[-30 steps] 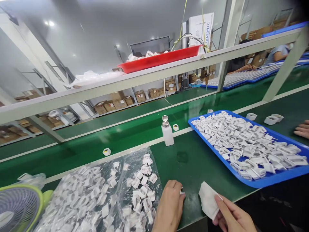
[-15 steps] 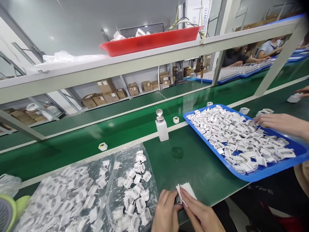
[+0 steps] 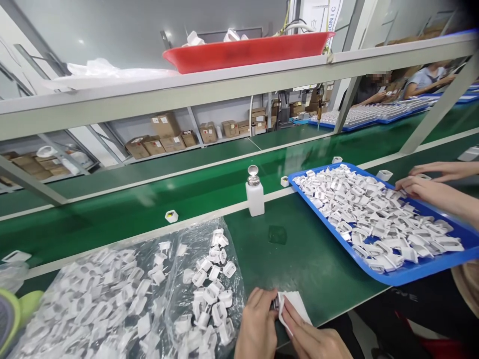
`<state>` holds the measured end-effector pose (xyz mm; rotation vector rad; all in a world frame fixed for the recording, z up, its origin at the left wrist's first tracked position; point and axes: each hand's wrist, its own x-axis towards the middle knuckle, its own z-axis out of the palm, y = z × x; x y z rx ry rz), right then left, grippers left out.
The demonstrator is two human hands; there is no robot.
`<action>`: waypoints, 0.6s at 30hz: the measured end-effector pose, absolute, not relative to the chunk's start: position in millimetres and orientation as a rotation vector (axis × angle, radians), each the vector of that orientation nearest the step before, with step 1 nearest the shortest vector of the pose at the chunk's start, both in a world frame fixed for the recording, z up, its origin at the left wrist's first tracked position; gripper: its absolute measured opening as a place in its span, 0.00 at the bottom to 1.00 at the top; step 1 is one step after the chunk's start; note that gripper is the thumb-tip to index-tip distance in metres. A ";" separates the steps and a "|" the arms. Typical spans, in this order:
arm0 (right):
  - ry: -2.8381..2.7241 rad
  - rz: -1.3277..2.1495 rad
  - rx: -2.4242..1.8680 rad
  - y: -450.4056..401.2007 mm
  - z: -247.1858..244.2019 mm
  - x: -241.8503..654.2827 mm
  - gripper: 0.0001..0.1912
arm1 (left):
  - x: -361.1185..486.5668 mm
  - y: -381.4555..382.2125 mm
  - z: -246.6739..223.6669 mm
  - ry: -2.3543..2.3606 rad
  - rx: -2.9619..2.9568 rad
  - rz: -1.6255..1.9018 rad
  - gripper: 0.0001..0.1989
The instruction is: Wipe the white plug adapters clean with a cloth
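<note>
At the bottom centre, my left hand (image 3: 258, 321) is closed round a small part (image 3: 276, 302), mostly hidden by the fingers. My right hand (image 3: 312, 331) pinches a folded white cloth (image 3: 297, 305) and presses it against that part. Left of my hands, small white plastic pieces (image 3: 219, 314) lie on a clear plastic bag (image 3: 234, 259). A white bottle with a metal cap (image 3: 255, 198) stands upright beyond my hands, with a wet-looking patch (image 3: 277, 235) on the green table in front of it.
A blue tray (image 3: 402, 276) heaped with white pieces is on the right, where another person's hands (image 3: 430, 187) reach its far edge. White housings (image 3: 171, 216) sit on the green belt (image 3: 130, 209). A red tray (image 3: 247, 52) rests on the shelf overhead. A green-rimmed object (image 3: 28, 311) is at lower left.
The view has shifted slightly. White housings on the belt have moved right. My right hand has shifted the cloth a little against the part. The other person's second hand has come to the blue tray.
</note>
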<state>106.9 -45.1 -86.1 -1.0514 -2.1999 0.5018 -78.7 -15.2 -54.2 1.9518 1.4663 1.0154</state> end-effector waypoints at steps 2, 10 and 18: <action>-2.139 0.547 -1.076 -39.2 -80.5 103.2 0.29 | -79.8 -14.0 -52.1 1.472 1.922 1.020 0.26; -1.795 1.048 -1.182 -10.3 -23.6 90.3 0.20 | -77.7 -16.0 -36.1 1.571 1.774 0.949 0.22; -0.843 1.306 -1.396 -36.5 -24.1 88.8 0.35 | -62.5 -33.3 -28.0 1.292 1.211 1.309 0.15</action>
